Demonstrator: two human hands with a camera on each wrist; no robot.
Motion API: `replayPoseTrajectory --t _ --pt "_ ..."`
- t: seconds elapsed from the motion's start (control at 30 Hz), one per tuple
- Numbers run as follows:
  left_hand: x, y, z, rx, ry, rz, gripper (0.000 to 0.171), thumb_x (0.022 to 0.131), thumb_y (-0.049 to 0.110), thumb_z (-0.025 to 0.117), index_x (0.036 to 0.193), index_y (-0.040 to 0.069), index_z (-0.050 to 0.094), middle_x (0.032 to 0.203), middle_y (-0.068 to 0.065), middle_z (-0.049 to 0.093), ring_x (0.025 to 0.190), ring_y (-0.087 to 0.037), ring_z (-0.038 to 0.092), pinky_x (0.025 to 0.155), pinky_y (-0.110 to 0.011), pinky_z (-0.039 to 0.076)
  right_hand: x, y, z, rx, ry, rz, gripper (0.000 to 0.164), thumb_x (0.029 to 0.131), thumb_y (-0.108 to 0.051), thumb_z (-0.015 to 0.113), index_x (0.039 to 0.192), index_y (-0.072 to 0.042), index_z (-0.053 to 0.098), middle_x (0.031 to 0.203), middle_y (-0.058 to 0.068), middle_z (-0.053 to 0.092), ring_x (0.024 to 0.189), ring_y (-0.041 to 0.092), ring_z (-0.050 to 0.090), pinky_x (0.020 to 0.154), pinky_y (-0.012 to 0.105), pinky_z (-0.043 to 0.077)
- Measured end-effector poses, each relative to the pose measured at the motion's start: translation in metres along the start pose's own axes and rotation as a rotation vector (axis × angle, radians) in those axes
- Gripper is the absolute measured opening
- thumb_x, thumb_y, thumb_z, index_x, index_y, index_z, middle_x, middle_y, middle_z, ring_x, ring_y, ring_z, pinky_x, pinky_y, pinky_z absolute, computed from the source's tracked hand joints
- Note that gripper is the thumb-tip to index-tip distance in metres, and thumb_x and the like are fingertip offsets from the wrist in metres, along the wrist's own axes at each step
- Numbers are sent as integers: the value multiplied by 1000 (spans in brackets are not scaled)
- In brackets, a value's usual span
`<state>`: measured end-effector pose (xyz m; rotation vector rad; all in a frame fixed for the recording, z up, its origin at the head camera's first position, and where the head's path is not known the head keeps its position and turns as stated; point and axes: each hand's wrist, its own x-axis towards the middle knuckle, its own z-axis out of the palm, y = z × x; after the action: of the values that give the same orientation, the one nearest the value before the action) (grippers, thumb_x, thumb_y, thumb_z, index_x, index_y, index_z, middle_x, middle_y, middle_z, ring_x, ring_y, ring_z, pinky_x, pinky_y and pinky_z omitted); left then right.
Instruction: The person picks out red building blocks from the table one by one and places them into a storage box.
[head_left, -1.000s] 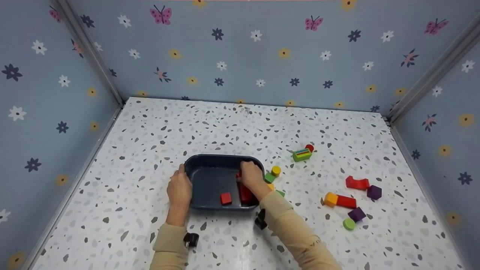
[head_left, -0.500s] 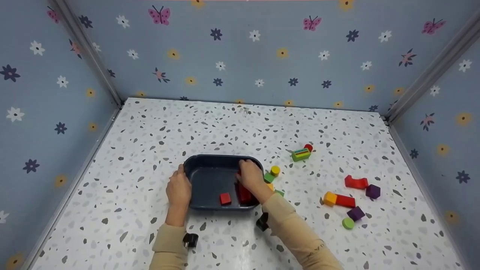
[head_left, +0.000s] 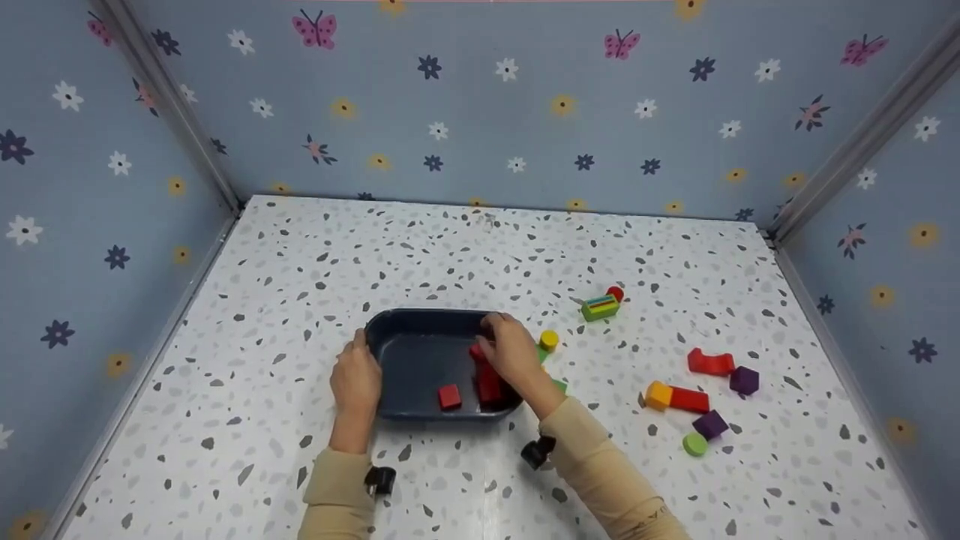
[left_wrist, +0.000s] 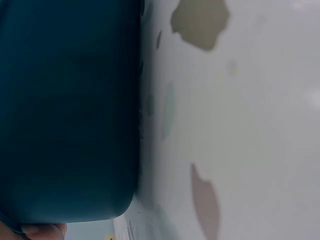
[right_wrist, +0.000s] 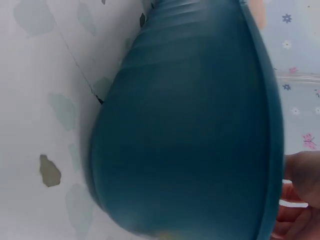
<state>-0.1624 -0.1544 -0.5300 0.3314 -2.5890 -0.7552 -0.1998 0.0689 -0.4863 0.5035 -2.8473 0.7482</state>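
A dark blue plastic tub stands on the speckled table. My left hand grips its left rim; in the left wrist view the fingertips show at the rim. My right hand is over the tub's right rim, fingers loosely bent, with nothing visible in them. Below it, along the right wall, lie a red block and another red piece, both partly covered by the hand. A red cube lies apart near the front wall. From the right wrist view, the tub's outer wall hides most of the hand.
Right of the tub lie a yellow cylinder and green pieces, partly behind my right arm. Farther off are a green block, a red arch block, purple blocks and a light green disc. Flowered panels enclose the table.
My right hand has lifted out from inside the tub to its right rim, uncovering more of the red blocks there. My left hand stays on the left rim.
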Motion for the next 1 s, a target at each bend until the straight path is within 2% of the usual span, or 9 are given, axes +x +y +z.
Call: replayPoseTrajectory --t 0.2,0.43,0.67,1.0 --pt "0 0 0 14 -14 -6 28 86 -1 47 112 -7 52 83 -26 58 67 -46 56 54 -53 43 -6 9 -8 103 43 -12 14 82 -12 62 93 -4 62 83 6 60 73 16 57 65 29 47" --pt "0 1 0 13 -20 -10 28 86 -1 47 113 -7 52 85 -26 58 68 -47 57 55 -53 43 -16 24 -12 170 114 -33 9 81 -10 62 89 -4 62 79 3 61 69 11 56 62 25 46" --pt "0 2 -2 12 -33 -9 32 86 -1 47 117 -8 51 87 -26 58 68 -44 58 56 -51 45 -27 38 -24 166 168 -40 8 80 -7 63 87 -4 63 78 4 61 68 15 57 61 27 46" --pt "0 3 -2 2 -35 -11 31 86 -1 46 116 -8 51 85 -26 58 68 -44 58 56 -51 44 -47 59 -42 153 173 3 10 80 -6 63 89 -2 64 80 6 62 69 17 56 61 30 46"
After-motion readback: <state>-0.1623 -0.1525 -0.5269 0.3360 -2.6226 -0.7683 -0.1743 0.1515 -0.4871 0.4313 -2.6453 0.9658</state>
